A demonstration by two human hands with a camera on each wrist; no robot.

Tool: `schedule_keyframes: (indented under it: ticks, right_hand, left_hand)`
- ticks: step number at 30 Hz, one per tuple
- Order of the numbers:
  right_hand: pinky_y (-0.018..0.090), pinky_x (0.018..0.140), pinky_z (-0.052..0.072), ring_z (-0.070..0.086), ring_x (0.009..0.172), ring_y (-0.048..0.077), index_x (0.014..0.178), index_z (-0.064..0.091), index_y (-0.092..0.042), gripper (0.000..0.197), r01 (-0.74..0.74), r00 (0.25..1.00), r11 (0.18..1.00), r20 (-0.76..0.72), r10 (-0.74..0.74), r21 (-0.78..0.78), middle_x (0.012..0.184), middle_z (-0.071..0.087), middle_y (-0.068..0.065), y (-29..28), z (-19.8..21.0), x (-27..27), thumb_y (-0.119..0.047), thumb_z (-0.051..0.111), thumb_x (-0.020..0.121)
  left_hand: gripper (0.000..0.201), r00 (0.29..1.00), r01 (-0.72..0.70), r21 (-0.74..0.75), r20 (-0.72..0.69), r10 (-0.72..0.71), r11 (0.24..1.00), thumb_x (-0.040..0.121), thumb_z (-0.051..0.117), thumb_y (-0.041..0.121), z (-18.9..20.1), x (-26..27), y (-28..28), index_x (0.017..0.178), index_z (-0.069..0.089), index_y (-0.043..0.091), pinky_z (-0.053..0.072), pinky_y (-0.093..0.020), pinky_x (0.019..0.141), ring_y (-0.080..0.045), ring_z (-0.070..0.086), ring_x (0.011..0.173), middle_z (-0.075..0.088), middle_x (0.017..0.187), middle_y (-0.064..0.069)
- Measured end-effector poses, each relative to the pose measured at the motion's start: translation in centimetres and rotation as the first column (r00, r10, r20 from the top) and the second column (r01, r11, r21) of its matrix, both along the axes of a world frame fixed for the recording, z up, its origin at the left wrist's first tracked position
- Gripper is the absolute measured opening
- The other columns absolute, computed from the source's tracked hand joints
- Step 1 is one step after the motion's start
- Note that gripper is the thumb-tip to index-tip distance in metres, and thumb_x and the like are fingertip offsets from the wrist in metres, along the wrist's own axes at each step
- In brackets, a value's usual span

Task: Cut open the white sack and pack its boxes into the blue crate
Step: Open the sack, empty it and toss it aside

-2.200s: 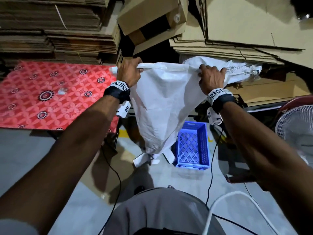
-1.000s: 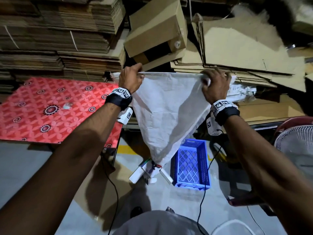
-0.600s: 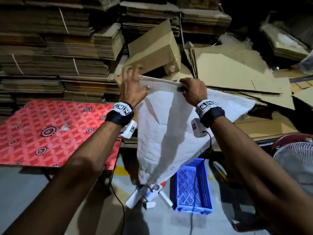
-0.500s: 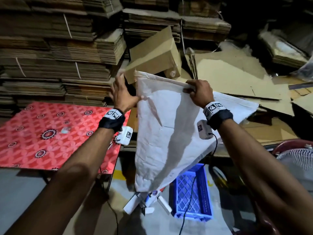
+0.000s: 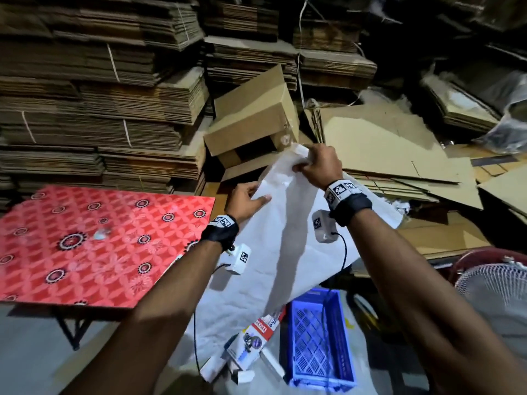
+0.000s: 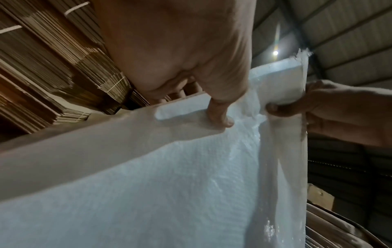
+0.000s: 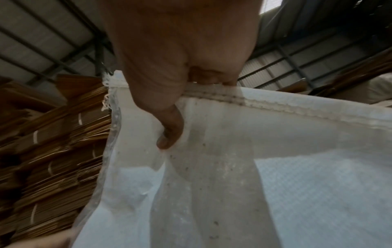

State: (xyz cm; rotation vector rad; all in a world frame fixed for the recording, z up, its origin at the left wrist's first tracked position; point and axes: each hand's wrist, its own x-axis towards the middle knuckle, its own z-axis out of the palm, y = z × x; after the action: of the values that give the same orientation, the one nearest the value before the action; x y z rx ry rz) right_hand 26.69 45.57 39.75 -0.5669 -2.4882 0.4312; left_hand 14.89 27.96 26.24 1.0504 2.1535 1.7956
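The white woven sack (image 5: 288, 240) hangs upside down in front of me, held up by both hands. My right hand (image 5: 316, 163) grips its stitched top seam (image 7: 265, 102) high up. Lower and to the left, my left hand (image 5: 248, 198) pinches the sack's side edge (image 6: 191, 120), thumb on the front. Several small printed boxes (image 5: 253, 343) lie on the floor under the sack's mouth. Just right of them on the floor stands the blue crate (image 5: 316, 337), with nothing visible inside it.
A red patterned table (image 5: 94, 240) stands at the left. Stacks of flattened cardboard (image 5: 99, 95) and a tilted carton (image 5: 253, 124) fill the back. Loose cardboard sheets (image 5: 399, 155) lie at the right, and a white fan (image 5: 496, 292) stands at the right edge.
My left hand let go of the top corner and took the side edge lower down. My right hand gathered the seam. More of the boxes show on the floor.
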Motion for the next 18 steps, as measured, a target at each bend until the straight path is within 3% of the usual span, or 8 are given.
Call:
schedule_keyframes:
  ticks: [4,6,7,9,11,13,15,18]
  right_hand:
    - [0.034,0.072,0.055,0.070,0.090,0.030,0.113,0.071,-0.023,0.050,0.090,0.993,0.988,-0.059,-0.098,-0.122,0.098,0.074,0.009,3.3,-0.3,1.8,-0.039,0.082,0.068]
    - [0.040,0.078,0.055,0.069,0.094,0.033,0.110,0.070,-0.022,0.046,0.125,0.984,0.987,-0.117,-0.137,-0.103,0.100,0.074,0.009,4.2,-0.7,2.5,-0.038,0.077,0.068]
    - [0.041,0.086,0.050,0.065,0.102,0.032,0.113,0.066,-0.023,0.046,0.173,0.973,0.984,-0.149,-0.176,-0.029,0.108,0.072,0.007,4.3,-1.2,2.6,-0.032,0.074,0.069]
    - [0.047,0.100,0.033,0.049,0.125,0.030,0.132,0.049,-0.023,0.066,0.334,0.931,0.925,-0.220,-0.292,0.182,0.132,0.056,0.006,3.2,-2.1,2.8,-0.021,0.068,0.068]
    - [0.048,0.106,0.020,0.032,0.134,0.032,0.143,0.035,-0.022,0.087,0.320,0.934,0.869,-0.278,-0.223,0.377,0.144,0.043,0.011,1.3,-3.8,2.7,-0.015,0.064,0.061]
    - [0.051,0.111,0.016,0.027,0.138,0.034,0.144,0.041,-0.024,0.092,0.018,0.997,0.814,-0.076,0.032,0.581,0.148,0.042,0.012,-0.5,-6.1,2.2,-0.015,0.068,0.057]
    - [0.058,0.115,0.013,0.023,0.146,0.035,0.133,0.058,-0.023,0.072,-0.274,0.948,0.731,0.304,0.095,0.625,0.146,0.048,0.008,-2.0,-7.8,1.9,-0.022,0.072,0.062]
    - [0.059,0.117,0.002,0.025,0.147,0.022,0.114,0.071,-0.021,0.037,-0.332,0.859,0.784,0.511,0.021,0.525,0.131,0.062,0.006,-2.2,-8.8,0.9,-0.023,0.066,0.077]
  left_hand:
    - [0.021,0.997,0.068,-0.240,0.034,-0.062,0.968,0.073,0.088,0.029,-2.1,-0.2,-2.1,0.077,0.070,0.019,0.044,-0.029,0.063,-0.002,0.056,0.067,0.066,0.072,0.010]
    - [0.022,0.998,0.050,-0.350,0.048,-0.035,0.936,0.074,0.081,0.037,-4.2,0.1,-3.2,0.068,0.064,0.024,0.036,-0.032,0.059,-0.007,0.047,0.054,0.053,0.059,0.009]
    - [0.024,0.997,0.021,-0.389,0.072,0.008,0.921,0.076,0.080,0.037,-5.5,0.1,-3.4,0.075,0.067,0.017,0.041,-0.036,0.060,-0.018,0.055,0.058,0.059,0.064,-0.002]
    - [0.051,0.990,0.010,-0.363,0.137,0.043,0.932,0.076,0.083,0.044,-8.8,-0.8,-2.4,0.102,0.068,0.003,0.057,-0.052,0.082,-0.031,0.068,0.091,0.067,0.099,-0.023]
    - [0.067,0.980,0.002,-0.311,0.191,0.061,0.950,0.068,0.083,0.061,-11.3,-1.5,-0.5,0.117,0.069,0.018,0.058,-0.050,0.094,-0.018,0.071,0.107,0.073,0.115,-0.008]
    - [0.047,0.982,0.014,-0.270,0.185,0.038,0.963,0.075,0.084,0.044,-9.2,0.5,0.9,0.112,0.070,0.017,0.058,-0.038,0.097,-0.008,0.070,0.109,0.074,0.117,0.004]
    - [0.019,0.984,0.066,-0.216,0.177,-0.027,0.974,0.083,0.080,0.011,-5.3,3.5,1.4,0.095,0.068,0.004,0.057,-0.026,0.087,-0.004,0.069,0.100,0.075,0.103,0.001]
    - [0.018,0.987,0.049,-0.181,0.158,-0.020,0.982,0.083,0.080,0.003,-4.8,3.8,2.0,0.084,0.062,0.001,0.049,-0.011,0.074,0.009,0.060,0.078,0.066,0.084,0.002]
